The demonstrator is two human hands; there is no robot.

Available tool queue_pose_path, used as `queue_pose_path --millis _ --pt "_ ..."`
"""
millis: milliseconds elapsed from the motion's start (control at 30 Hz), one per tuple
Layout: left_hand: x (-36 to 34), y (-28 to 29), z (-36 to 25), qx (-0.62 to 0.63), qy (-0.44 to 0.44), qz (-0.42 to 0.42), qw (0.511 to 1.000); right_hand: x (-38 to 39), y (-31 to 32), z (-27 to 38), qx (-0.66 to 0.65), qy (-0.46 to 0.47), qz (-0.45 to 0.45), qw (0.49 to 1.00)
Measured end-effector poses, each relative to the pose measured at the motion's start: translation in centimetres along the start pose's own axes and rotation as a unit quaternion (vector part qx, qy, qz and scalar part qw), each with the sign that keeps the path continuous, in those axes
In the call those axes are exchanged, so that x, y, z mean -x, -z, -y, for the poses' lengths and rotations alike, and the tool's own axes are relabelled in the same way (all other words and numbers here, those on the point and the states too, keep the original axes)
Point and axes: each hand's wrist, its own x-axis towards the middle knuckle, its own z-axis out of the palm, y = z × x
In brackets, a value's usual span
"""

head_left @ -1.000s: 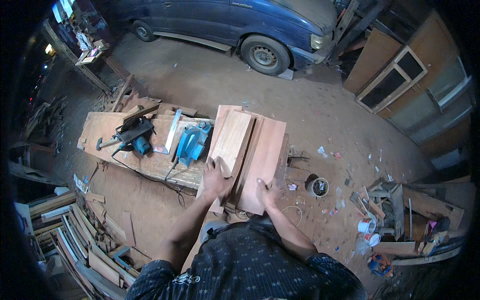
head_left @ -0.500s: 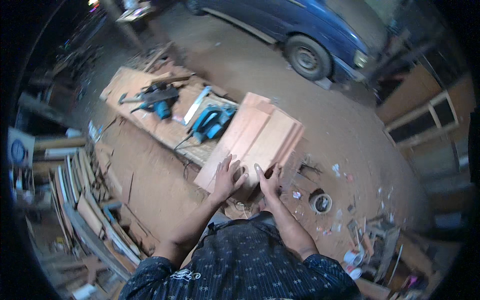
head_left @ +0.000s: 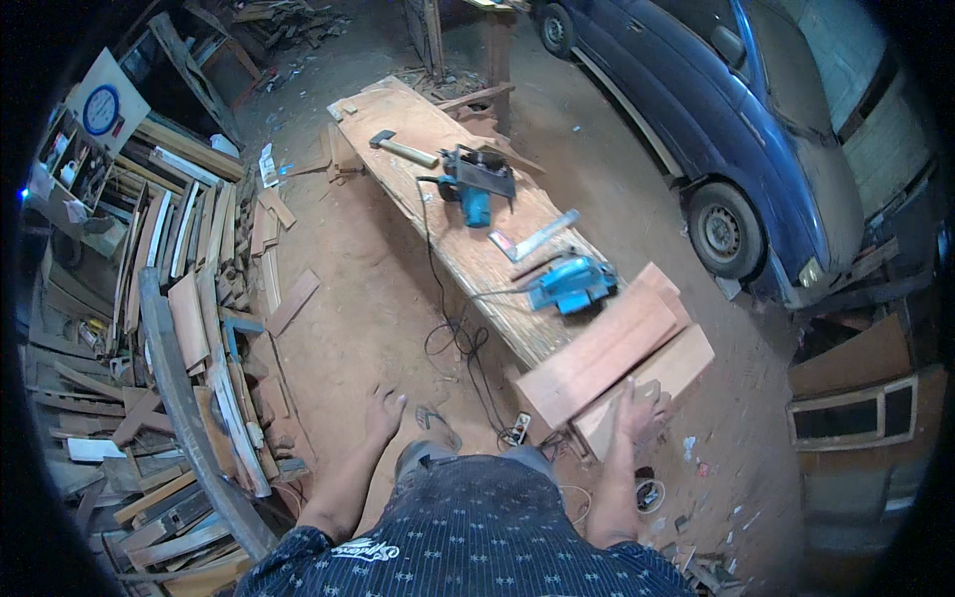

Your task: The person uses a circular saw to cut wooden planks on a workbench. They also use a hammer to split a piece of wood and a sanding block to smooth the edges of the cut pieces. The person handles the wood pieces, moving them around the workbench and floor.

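Several flat reddish-brown wooden boards (head_left: 597, 360) lie across the near end of a long workbench (head_left: 438, 204). Beside them, on the right, is a paler wooden board (head_left: 686, 350), with a dark gap between. My right hand (head_left: 645, 412) is at this board's outer edge, its thumb on the top face and its fingers bent over the side. My left hand (head_left: 384, 414) hangs over the floor, away from the bench, fingers apart and holding nothing. A blue electric planer (head_left: 575, 285) sits just beyond the boards.
Farther along the bench lie a try square (head_left: 537, 237), a blue circular saw (head_left: 477, 189) and a hammer (head_left: 403, 147). Black cords (head_left: 468, 343) trail to a socket strip (head_left: 520, 428). Stacked timber (head_left: 199, 328) fills the left; a blue vehicle (head_left: 686, 99) stands at right.
My left hand has left the boards and swung left. My right hand stays at the pale board, now parted from the others. The view has turned left, showing more of the bench.
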Motion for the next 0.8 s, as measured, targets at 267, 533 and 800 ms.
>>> queue_pose_path --millis 267,533,800 --pt "1.6 12.9 30.6 0.17 0.472 0.045 0.864 1.4 -2.3 6.2 0.01 0.032 -0.08 0.996" --pt "-2.9 19.2 35.1 0.048 0.435 0.12 0.891 10.9 -10.3 29.5 -0.171 0.305 0.012 0.937" --pt "-18.4 17.8 31.0 0.362 0.414 0.095 0.83 18.4 -21.1 52.1 -0.287 0.346 0.263 0.854"
